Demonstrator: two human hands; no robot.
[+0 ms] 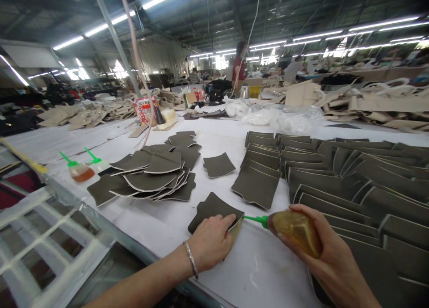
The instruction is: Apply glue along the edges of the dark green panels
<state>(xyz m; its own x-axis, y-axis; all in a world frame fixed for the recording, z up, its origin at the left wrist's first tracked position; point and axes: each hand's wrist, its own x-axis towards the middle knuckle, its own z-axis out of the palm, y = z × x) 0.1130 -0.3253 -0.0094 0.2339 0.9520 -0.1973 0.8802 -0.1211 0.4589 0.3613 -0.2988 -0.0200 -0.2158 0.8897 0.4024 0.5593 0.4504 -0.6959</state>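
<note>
The left hand [211,241] lies flat on a dark cut piece [214,209] on the white worktop [161,223], fingers spread rather than gripping, likely to keep it from sliding. Just right of that piece, the right hand [321,250] has its grip clamped around an amber glue bottle [295,229], green nozzle [256,219] aimed at the piece's edge. Left of the piece lies a loose heap of similar pieces [154,176]; to its right, neat overlapping rows [335,183].

glue bottle [295,232]: amber, green nozzle | cut pieces [214,209]: dark grey-olive | table cover [167,223]: white | bracelet [191,259]: silver
</note>
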